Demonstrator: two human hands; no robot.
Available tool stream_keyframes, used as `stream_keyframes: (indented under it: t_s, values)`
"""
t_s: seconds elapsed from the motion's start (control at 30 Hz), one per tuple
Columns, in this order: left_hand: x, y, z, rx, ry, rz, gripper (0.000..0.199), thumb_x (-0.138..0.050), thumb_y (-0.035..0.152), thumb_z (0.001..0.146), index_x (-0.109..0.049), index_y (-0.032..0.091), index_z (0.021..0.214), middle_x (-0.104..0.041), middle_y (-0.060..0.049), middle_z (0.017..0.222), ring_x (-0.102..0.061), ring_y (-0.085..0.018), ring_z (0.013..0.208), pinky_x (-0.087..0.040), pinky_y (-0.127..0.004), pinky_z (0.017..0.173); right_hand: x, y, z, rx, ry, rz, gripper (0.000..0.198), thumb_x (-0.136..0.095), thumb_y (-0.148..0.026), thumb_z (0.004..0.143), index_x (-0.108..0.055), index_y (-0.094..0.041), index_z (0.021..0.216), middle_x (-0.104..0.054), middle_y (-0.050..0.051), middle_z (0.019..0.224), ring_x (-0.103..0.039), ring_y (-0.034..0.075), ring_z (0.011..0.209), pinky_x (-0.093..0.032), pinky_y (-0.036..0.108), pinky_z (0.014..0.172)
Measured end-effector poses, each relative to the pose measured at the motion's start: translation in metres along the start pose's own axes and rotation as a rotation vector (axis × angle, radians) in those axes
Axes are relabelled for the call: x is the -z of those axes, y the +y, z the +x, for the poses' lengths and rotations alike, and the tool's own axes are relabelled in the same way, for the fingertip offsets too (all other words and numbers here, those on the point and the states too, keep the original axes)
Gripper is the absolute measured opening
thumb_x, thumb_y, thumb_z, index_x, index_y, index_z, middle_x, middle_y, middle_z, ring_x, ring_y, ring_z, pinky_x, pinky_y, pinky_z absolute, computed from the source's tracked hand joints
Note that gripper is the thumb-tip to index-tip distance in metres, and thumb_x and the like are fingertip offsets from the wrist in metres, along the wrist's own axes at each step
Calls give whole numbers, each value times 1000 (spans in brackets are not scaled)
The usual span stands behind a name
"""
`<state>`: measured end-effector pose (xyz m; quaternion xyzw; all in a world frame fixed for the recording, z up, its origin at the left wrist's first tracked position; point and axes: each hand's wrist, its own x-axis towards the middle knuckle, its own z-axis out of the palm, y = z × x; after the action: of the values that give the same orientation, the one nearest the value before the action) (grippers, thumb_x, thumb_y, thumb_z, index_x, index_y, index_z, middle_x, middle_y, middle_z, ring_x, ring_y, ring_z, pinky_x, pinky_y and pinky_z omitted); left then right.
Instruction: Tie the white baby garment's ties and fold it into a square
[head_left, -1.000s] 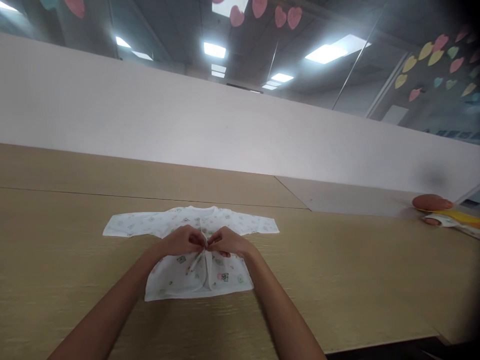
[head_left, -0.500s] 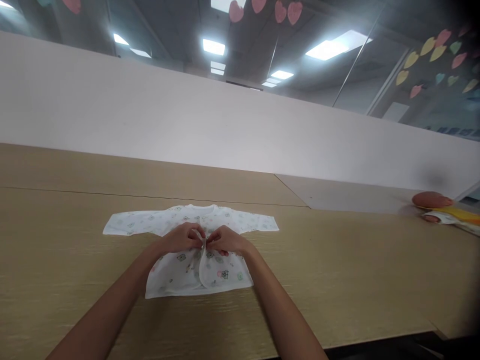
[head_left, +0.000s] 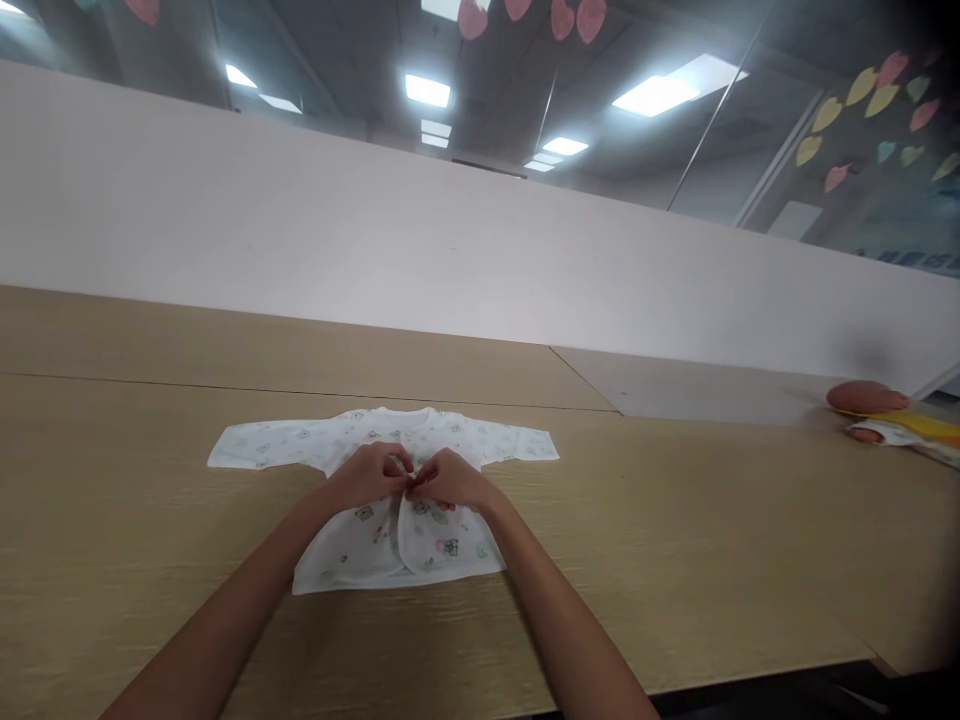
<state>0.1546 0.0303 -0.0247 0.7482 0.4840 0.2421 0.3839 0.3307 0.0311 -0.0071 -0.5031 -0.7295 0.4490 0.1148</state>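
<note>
A small white baby shirt (head_left: 450, 548) with printed little animals lies spread on the table, neck away from me and both sleeves stretched out sideways. Its front opening runs down the middle. My left hand (head_left: 373, 474) pinches the fabric at the left side of that opening, fingers closed. Facing it, my right hand (head_left: 448, 479) pinches the other edge, fingertips touching or nearly touching those of the left. Whatever fastener may lie between the fingertips is hidden. Below the hands the front edge curves down to the hem.
The wooden table (head_left: 675, 540) reaches back to a low white wall (head_left: 375, 240) with glass above it. At the far right lies a brown rounded object (head_left: 866, 397) beside yellow and white cloth (head_left: 926, 425). Paper hearts (head_left: 827, 114) stick to the glass.
The fingertips of both hands have drawn closer together at the opening, covering the bit of edge that showed between them. The shirt lies as before.
</note>
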Motion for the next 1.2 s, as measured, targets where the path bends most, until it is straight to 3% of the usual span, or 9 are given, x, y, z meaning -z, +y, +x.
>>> stream_keyframes:
  t_s: [0.27,0.47,0.63,0.9,0.97,1.03,1.13,1.2]
  values:
    - [4,-5,0,-29,10,31,27,-57,27,62,-61,19,87,-70,-3,74,-64,-18,68,-46,-27,61,-1,0,0,-9,7,16,10,-63,-24,65,-62,-14,62,-41,-6,37,-38,7,37,-28,18,38]
    - [2,-8,1,-45,2,127,21,-56,35,66,-67,21,75,-69,-2,74,-62,-17,70,-43,-25,62,2,-1,-2,-65,-15,-29,17,-61,-28,68,-58,-14,59,-40,-5,35,-38,7,36,-29,18,36]
    - [6,-8,-2,-41,-48,146,32,-63,45,60,-69,22,81,-67,-1,71,-59,-17,66,-41,-24,58,3,2,-1,-127,50,-13,18,-68,-30,63,-58,-15,64,-43,-5,36,-42,9,36,-32,18,36]
    - [6,-8,-6,-45,-61,195,47,-68,48,55,-65,23,94,-65,1,73,-58,-17,68,-40,-24,59,-3,11,6,-91,112,-58,27,-72,-37,59,-56,-15,61,-44,-4,39,-43,9,35,-32,18,36]
    - [11,-12,-5,-37,-80,227,59,-70,51,52,-62,23,103,-65,0,79,-59,-18,71,-41,-25,61,4,14,8,-106,175,-87,31,-71,-42,61,-58,-15,65,-48,-2,44,-46,10,38,-34,19,38]
    - [24,-21,-3,-1,-14,295,66,-67,56,53,-59,23,110,-65,-3,87,-60,-20,75,-43,-26,64,20,22,10,-144,351,-132,29,-64,-43,70,-60,-14,73,-56,2,54,-52,12,46,-37,20,44]
    - [53,-51,0,53,255,487,61,-51,60,68,-58,18,111,-63,-9,106,-57,-26,97,-42,-32,82,56,45,9,-237,725,-347,17,-52,-25,80,-62,-14,88,-65,9,84,-61,15,75,-41,21,60]
    - [77,-79,-1,77,389,613,55,-39,55,78,-59,16,109,-61,-12,113,-50,-28,110,-35,-37,94,82,64,5,-291,742,-521,24,-49,-14,78,-62,-14,98,-64,11,102,-58,18,93,-41,22,69]
